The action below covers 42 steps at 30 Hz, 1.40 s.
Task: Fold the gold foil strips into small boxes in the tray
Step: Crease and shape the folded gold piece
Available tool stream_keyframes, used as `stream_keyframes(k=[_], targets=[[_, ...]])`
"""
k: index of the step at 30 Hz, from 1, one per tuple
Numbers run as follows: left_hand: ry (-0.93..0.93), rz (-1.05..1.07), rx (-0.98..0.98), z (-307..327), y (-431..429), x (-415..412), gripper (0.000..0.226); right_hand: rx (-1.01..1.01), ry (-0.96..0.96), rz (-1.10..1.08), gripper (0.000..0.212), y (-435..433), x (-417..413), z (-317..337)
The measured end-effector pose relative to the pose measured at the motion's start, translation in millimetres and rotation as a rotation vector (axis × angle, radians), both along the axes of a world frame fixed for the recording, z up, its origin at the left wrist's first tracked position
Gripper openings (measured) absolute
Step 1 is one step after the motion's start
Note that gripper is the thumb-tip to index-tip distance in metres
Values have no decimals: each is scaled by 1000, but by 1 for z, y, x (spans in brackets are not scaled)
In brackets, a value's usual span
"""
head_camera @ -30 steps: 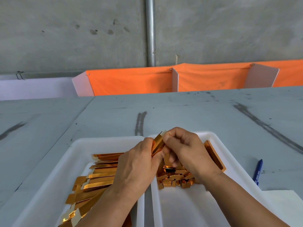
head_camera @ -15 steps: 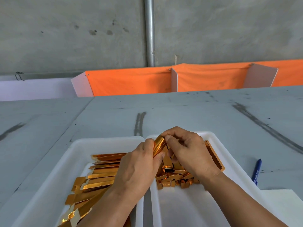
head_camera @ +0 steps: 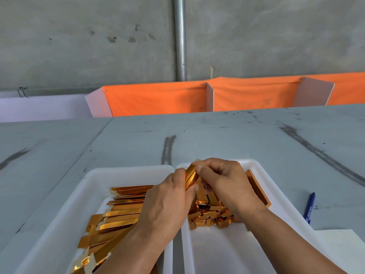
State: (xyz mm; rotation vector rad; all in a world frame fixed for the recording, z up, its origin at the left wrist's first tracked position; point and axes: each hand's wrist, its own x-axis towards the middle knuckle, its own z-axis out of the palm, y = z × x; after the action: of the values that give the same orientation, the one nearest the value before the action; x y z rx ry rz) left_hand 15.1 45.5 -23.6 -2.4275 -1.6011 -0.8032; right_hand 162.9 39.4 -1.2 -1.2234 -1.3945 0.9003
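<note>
My left hand [head_camera: 167, 202] and my right hand [head_camera: 225, 184] meet above the gap between two white trays, and both pinch one gold foil strip [head_camera: 191, 177], partly folded and tilted up. The left tray [head_camera: 59, 230] holds a pile of flat gold strips [head_camera: 122, 212]. In the right tray [head_camera: 262, 175], several folded small gold boxes [head_camera: 209, 216] lie in a heap, partly hidden under my right hand. A longer gold piece [head_camera: 258, 187] leans against that tray's right wall.
A blue pen [head_camera: 309, 207] lies on the grey table [head_camera: 217, 139] right of the trays, with a white sheet [head_camera: 343, 246] near it. Orange cloth dividers [head_camera: 158, 99] stand along the table's far edge, before a concrete wall with a metal pipe [head_camera: 180, 38].
The strip between my fingers has been bent over further; its top end now curls under my right thumb. Both hands stayed in nearly the same place.
</note>
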Motion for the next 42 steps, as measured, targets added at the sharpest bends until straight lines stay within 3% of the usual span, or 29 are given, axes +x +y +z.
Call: stream_keyframes(k=[3, 8, 14, 19, 29, 42], targets=[[-6, -12, 10, 0, 0, 0, 45, 3, 83, -23, 14, 1, 1, 0], [-50, -5, -16, -1, 1, -1, 43, 22, -52, -17, 20, 0, 0, -2], [-69, -49, 31, 4, -3, -3, 40, -169, 307, -22, 25, 3, 7, 7], [-45, -51, 31, 4, -4, -3, 45, -278, 539, 97, 24, 4, 6, 7], [-29, -50, 29, 3, -4, -2, 45, -223, 437, 106, 6, 4, 4, 6], [-13, -70, 34, 0, -3, 0, 58, -235, 411, 33, 7, 5, 6, 7]])
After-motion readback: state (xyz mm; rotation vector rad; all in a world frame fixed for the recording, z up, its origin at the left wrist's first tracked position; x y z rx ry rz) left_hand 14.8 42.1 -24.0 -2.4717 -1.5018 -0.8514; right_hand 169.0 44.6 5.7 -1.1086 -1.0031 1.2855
